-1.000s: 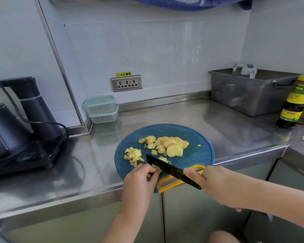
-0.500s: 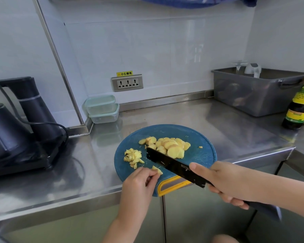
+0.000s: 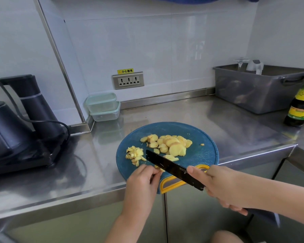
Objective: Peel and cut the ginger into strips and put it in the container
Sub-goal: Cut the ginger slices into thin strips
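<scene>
**Ginger [image 3: 171,145] peeled and sliced, strip-cutting in hand**

My steel counter [image 3: 218,116] carries the round blue board [image 3: 202,134] at its front edge, and all the ginger lies on it. Two stacked tubs [image 3: 103,106] sit at the back wall with their lids on, well apart from the board. My right hand [image 3: 223,186] is wrapped round the handle of the knife [image 3: 167,165], forefinger stretched along the black blade. The blade slants across the board's near side. My left hand [image 3: 142,183] has its fingers curled, the tips pinning one slice [image 3: 159,168] just beside the blade. Beyond the blade sits the heap of round slices [image 3: 176,149], and left of it the smaller heap of strips [image 3: 134,154]. I judge the peeling done and the strip-cutting well short of half. Next I must bring the blade down close to my tucked fingertips, then feed in more slices. A tub needs opening before any ginger goes in.
</scene>
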